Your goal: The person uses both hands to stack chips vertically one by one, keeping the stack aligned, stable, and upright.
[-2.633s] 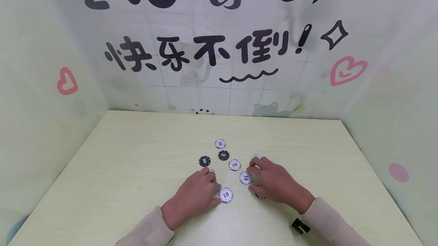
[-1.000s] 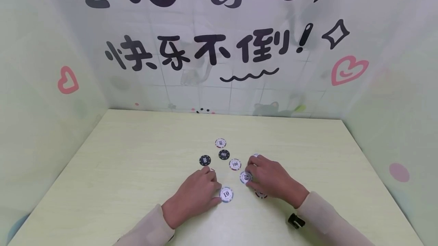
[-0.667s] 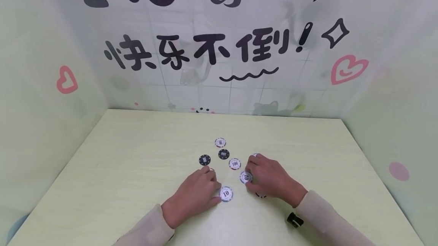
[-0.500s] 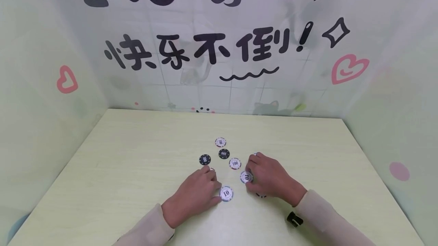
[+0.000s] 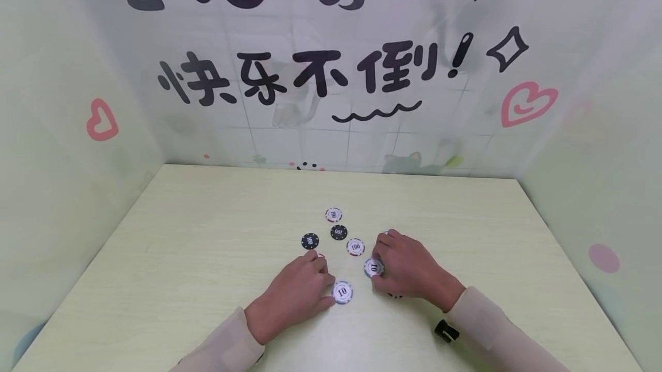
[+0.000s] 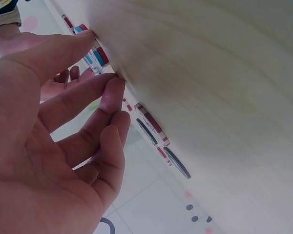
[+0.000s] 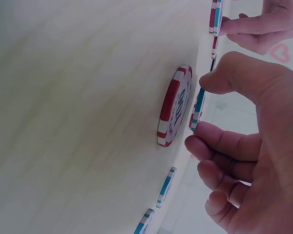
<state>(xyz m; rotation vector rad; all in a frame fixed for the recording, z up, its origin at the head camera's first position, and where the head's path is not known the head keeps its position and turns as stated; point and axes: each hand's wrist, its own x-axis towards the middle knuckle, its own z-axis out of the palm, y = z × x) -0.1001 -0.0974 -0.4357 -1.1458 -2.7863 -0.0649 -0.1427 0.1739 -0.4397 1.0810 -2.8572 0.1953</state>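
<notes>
My left hand point(image 5: 292, 297) rests on the table, thumb and index finger pinching the left edge of a blue-edged poker chip point(image 5: 342, 292) marked 10. In the left wrist view a red-edged chip point(image 6: 102, 54) lies against a blue-edged one. My right hand point(image 5: 411, 265) pinches another blue-edged 10 chip point(image 5: 373, 268) between thumb and index finger; red shows beneath its edge in the right wrist view. Under the right palm lies a red-edged chip point(image 7: 176, 107), mostly hidden from the head view. By the right knuckles a further chip point(image 5: 387, 233) barely shows.
Beyond the hands lie two black 100 chips point(image 5: 310, 241) and two white 100 chips point(image 5: 355, 246). Two blue-edged chips point(image 7: 166, 187) show beside the right hand's fingers. Printed cloth walls point(image 5: 331, 148) enclose the pale table point(image 5: 222, 217). A black clip point(image 5: 446, 331) sits by the right sleeve.
My right hand has shifted left and its thumb and finger have closed on the 10 chip, which has slid slightly right. My left hand stays in place.
</notes>
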